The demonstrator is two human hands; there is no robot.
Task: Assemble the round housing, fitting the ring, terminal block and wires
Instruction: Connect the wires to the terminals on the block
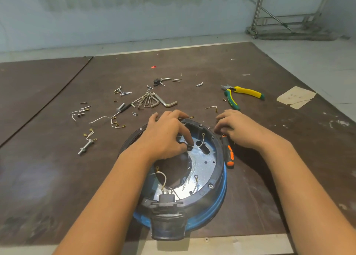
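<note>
the round housing (221,200) sits on the surface (57,177) right in front of me, open side up. the black ring (212,181) is on its rim and the terminal block (167,198) is at the near edge, so i can look straight down onto the plate. my left grip (165,137) reaches in over the far rim, fingertips (189,141) curled and pinching a thin wire (202,142) beside the slot, i judge to steer its lug toward a fixing hole. my right grip (237,129) rests curled on the surface just beside the rim. i cannot tell whether it holds anything. the screwdriver (228,152) lies against the housing's right side, close for fastening.
</note>
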